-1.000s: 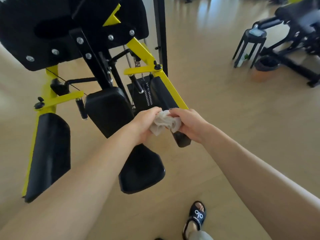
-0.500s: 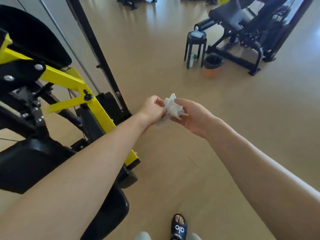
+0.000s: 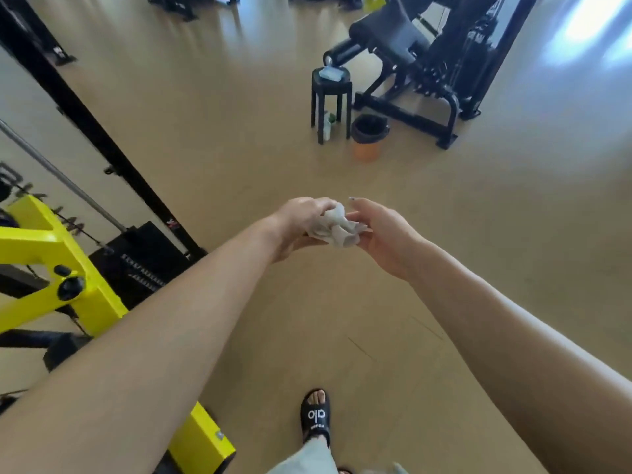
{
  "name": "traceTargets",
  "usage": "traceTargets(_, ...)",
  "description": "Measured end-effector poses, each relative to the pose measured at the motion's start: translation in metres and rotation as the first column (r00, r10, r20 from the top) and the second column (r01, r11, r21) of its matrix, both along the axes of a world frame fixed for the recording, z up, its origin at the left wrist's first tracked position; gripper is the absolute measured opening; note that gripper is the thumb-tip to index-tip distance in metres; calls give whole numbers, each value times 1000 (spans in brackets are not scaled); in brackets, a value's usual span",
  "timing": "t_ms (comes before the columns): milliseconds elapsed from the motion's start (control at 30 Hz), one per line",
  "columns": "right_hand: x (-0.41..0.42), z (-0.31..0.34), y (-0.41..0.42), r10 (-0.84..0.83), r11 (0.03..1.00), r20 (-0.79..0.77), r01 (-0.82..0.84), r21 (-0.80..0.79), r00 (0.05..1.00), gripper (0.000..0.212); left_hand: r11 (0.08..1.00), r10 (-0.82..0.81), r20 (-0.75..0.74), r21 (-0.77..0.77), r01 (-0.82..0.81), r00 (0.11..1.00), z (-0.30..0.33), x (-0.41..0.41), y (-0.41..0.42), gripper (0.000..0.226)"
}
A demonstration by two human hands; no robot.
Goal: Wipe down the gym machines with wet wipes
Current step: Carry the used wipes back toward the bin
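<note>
View swung off yellow machine (image 3: pixel 51 268); left hand (image 3: pixel 301 224) & right hand (image 3: pixel 383 234) together, both pinching crumpled wet wipe (image 3: pixel 337 227). Prob. discarding it.

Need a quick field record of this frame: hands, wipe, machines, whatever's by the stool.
left hand: grips the crumpled wipe
right hand: fingers hold the wipe's other side
wet wipe: white, bunched, held between both hands above the floor, touching no machine
yellow machine: at the left edge, beside the left arm
black machine: far side of the room
black stool: in front of the black machine, a wipes pack on top
bin: orange, black liner, right of the stool
floor: tan
</note>
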State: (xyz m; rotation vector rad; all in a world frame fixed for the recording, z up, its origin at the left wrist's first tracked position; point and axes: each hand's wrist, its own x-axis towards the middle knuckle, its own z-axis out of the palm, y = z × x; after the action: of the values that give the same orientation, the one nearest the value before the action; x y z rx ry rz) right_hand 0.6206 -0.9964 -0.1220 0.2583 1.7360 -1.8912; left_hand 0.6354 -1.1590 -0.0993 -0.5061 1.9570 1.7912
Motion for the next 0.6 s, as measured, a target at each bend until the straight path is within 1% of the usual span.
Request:
traceTargets(67,-25,3,-3,-6,1000,1,6,25,1000,44,999,17,-45,-31,-18,999,-6,-28,0,16)
traceTargets(167,-59,12,3,-11,998,1,11,56,1000,27,998,20,-88,-55,-25,996,-12,-69,6,13)
traceTargets(233,-82,13,15,-19,1000,42,18,20,999,20,997,-12,-103,-75,4,995,-11,-97,15,15)
traceTargets(333,-120,6,36,-42,990,130,58,-126,991,35,992,-59,-142,-120,42,988,-11,-142,33,19)
traceTargets(367,-136,2,44,-57,981,149,83,-177,987,38,990,-73,-156,-132,52,985,-10,-159,42,22)
traceTargets(433,-170,-7,62,-92,965,156,127,-231,983,42,983,-115,-167,-163,87,979,-9,-193,61,33)
traceTargets(467,-189,-12,73,-118,959,150,152,-238,982,42,976,-144,-168,-187,112,975,-8,-211,73,34)
traceTargets(533,-227,-18,94,-183,944,145,215,-249,972,41,954,-211,-168,-249,166,963,-7,-247,96,27)
traceTargets(600,-266,-20,115,-230,934,140,259,-245,963,31,920,-275,-172,-332,208,946,-6,-285,118,20)
